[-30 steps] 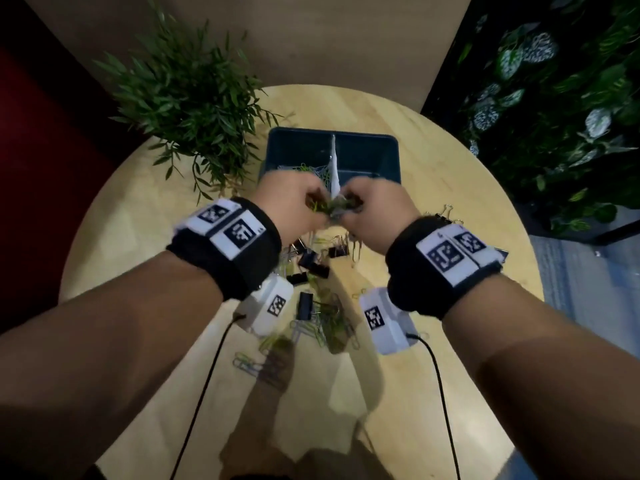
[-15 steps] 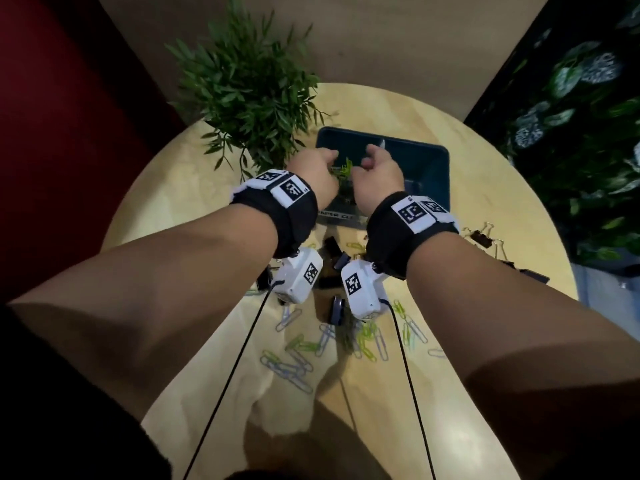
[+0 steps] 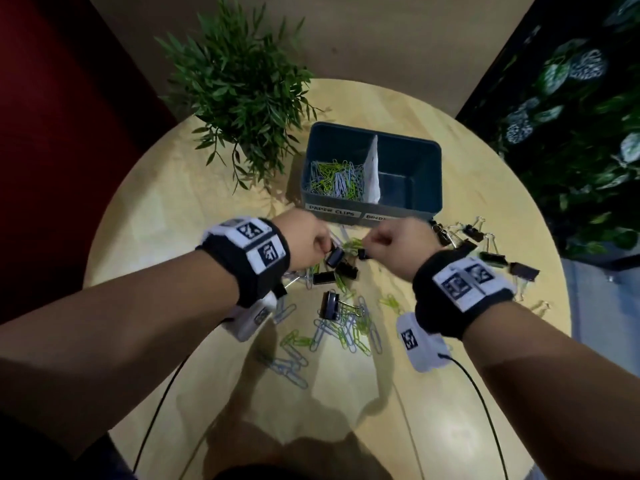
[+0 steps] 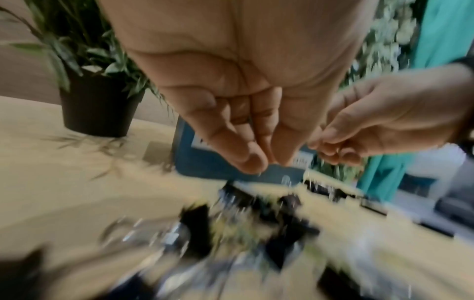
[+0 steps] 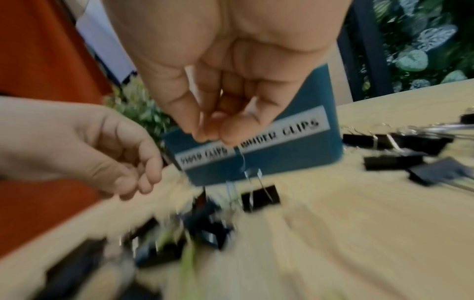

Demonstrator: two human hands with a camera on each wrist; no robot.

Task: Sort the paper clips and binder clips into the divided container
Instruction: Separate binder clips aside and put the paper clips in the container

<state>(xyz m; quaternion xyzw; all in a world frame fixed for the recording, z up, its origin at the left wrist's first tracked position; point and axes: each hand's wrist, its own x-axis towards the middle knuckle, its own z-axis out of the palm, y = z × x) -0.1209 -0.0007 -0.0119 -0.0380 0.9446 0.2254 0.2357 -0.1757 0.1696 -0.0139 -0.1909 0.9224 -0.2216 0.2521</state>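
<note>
The dark blue divided container (image 3: pixel 429 174) stands at the table's far side. Its left compartment, labelled paper clips, holds green and pale blue paper clips (image 3: pixel 334 180); the right compartment looks bare. Just in front of it, my left hand (image 3: pixel 323 245) pinches a black binder clip (image 3: pixel 334 256) by its wire handle. My right hand (image 3: pixel 369 245) pinches the wire of a small black binder clip (image 5: pixel 260 198) that hangs below its fingertips (image 5: pixel 225 134). Both hands hover low over the mixed pile. The left wrist view is blurred.
Loose paper clips (image 3: pixel 346 330) and a binder clip (image 3: pixel 330 304) lie on the round wooden table (image 3: pixel 166 209) near me. Several binder clips (image 3: pixel 485 247) lie to the right of the container. A potted plant (image 3: pixel 242 91) stands to the container's left. Cables hang from both wrists.
Both hands have come back from above the paper clip compartment to the pile in front of the container. The green paper clips they carried are gone from them; each now pinches a binder clip.
</note>
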